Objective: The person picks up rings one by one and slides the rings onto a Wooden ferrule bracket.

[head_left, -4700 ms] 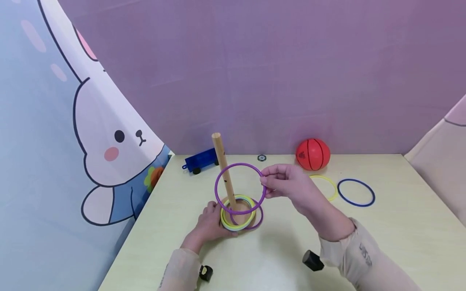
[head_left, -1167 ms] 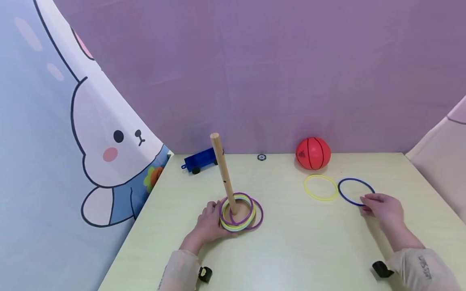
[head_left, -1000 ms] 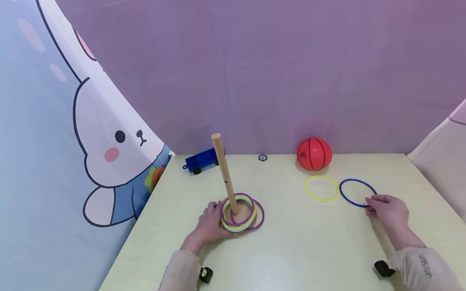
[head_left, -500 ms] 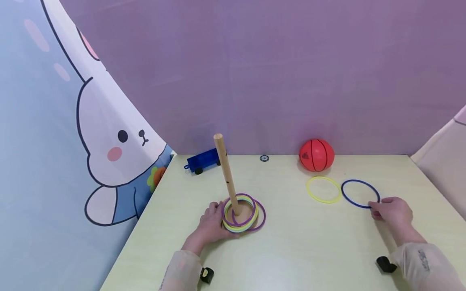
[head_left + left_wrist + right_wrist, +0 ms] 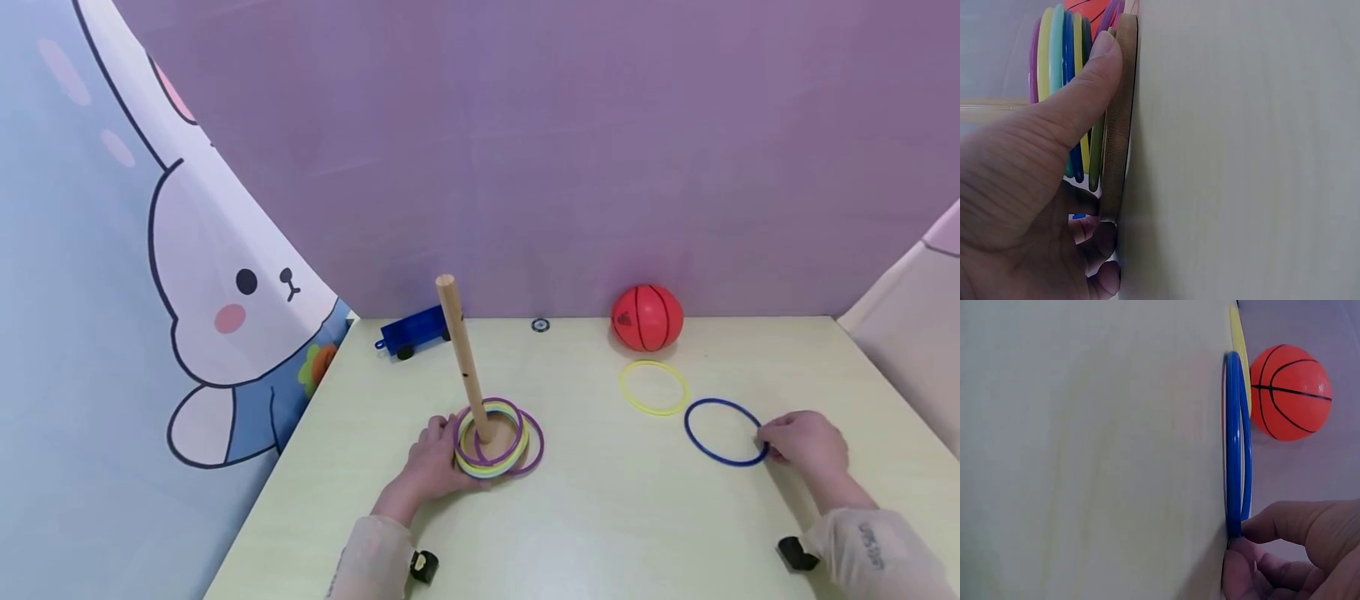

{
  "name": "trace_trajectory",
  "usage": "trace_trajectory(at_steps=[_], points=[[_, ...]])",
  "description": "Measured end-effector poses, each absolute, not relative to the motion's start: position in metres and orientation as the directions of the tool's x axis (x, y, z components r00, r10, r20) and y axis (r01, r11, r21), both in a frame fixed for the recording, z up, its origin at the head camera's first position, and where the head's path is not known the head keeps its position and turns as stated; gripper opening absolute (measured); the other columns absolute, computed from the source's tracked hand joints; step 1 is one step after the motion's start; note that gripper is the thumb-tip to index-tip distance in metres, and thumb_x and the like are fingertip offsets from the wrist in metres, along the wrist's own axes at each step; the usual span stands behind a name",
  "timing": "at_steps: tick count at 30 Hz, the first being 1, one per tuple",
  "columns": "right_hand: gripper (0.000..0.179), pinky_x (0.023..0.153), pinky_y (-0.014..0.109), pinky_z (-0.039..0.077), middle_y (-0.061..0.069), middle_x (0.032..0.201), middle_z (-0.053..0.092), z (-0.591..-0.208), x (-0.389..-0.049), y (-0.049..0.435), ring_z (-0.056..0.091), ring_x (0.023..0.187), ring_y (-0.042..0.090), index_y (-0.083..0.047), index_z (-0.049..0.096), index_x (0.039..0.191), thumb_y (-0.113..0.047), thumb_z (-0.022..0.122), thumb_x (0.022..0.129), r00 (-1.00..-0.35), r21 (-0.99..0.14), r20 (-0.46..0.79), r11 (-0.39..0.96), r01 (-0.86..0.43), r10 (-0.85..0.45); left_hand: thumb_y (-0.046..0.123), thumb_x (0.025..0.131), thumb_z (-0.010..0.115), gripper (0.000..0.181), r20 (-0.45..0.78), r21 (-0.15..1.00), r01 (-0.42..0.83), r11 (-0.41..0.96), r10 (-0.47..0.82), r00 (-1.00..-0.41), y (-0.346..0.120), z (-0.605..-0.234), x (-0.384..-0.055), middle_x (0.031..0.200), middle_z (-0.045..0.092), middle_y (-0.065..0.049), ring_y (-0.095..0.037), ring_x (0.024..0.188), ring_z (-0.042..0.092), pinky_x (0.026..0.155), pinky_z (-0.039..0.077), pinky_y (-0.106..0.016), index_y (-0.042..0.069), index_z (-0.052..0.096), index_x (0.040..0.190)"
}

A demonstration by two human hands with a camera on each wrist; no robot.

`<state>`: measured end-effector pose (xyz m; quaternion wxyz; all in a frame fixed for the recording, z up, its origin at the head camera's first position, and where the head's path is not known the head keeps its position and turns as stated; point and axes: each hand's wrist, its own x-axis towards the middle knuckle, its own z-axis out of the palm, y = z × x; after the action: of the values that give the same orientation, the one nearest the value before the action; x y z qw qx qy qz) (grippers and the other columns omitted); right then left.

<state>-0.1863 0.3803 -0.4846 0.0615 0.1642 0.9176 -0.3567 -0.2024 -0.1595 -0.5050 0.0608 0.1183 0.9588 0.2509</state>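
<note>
My left hand [image 5: 433,462] holds the round wooden base [image 5: 1121,125] of a ring toss stand [image 5: 462,350]. Its thumb lies over the base's edge in the left wrist view. Around the upright peg, a stack of thin rings [image 5: 1056,56] in purple, yellow, light green and blue sits low down. One purple ring [image 5: 541,446] sticks out to the right of the stack. Over on the right, my right hand [image 5: 806,447] pinches the near right edge of a blue ring [image 5: 1233,444] between thumb and fingers. That ring is close over the table, slightly tilted.
A yellow ring [image 5: 656,412] lies just behind the blue one. Behind it stands a red toy basketball [image 5: 647,318]. Against the purple backdrop are a blue toy wagon [image 5: 414,331] and a small round disc [image 5: 540,325] on the pale table [image 5: 600,517].
A purple ring held earlier by my right hand now lies around the peg. My right hand has gone over to the blue ring and shifted it towards me. My left hand has stayed at the base.
</note>
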Motion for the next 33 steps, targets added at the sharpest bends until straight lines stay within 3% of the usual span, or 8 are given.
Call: trace_trajectory(at_steps=[4,9,19,33], points=[[0.029,0.065,0.039,0.038,-0.002,0.062,0.064,-0.485,-0.185,0.372,0.058,0.063,0.018,0.005,0.07,0.085,-0.024,0.067,0.083,-0.958,-0.57,-0.196,0.771,0.284,0.208,0.065,0.056,0.084,0.126,-0.059,0.498,0.193,0.845,0.255,-0.965,-0.16,-0.504,-0.202,0.139,0.035,-0.016,-0.035,0.124,0.039,0.098,0.038,-0.056,0.01,0.027,0.154],[0.024,0.063,0.036,0.042,-0.002,0.062,0.064,-0.483,-0.185,0.354,0.059,0.062,0.016,0.004,0.069,0.084,-0.02,0.068,0.083,-0.964,-0.58,-0.217,0.774,0.253,0.153,0.066,0.057,0.084,0.126,-0.058,0.494,0.195,0.848,0.256,-0.965,-0.16,-0.506,-0.203,0.139,0.034,-0.015,-0.034,0.124,0.038,0.099,0.037,-0.055,0.01,0.027,0.154],[0.02,0.058,0.028,0.053,0.003,0.072,0.066,-0.49,-0.183,0.319,0.063,0.064,0.014,0.009,0.067,0.094,-0.01,0.067,0.086,-0.97,-0.739,-0.23,0.635,0.223,0.074,0.066,0.057,0.084,0.127,-0.062,0.488,0.193,0.851,0.254,-0.965,-0.161,-0.506,-0.203,0.14,0.033,-0.016,-0.034,0.125,0.037,0.1,0.037,-0.054,0.008,0.026,0.154],[0.027,0.062,0.033,0.056,0.014,0.084,0.069,-0.487,-0.174,0.275,0.065,0.068,0.019,0.016,0.063,0.105,-0.005,0.068,0.089,-0.978,-0.869,-0.21,0.461,0.179,-0.018,0.065,0.057,0.085,0.126,-0.054,0.501,0.195,0.843,0.256,-0.965,-0.159,-0.504,-0.201,0.139,0.033,-0.016,-0.035,0.125,0.037,0.099,0.037,-0.055,0.008,0.027,0.153]])
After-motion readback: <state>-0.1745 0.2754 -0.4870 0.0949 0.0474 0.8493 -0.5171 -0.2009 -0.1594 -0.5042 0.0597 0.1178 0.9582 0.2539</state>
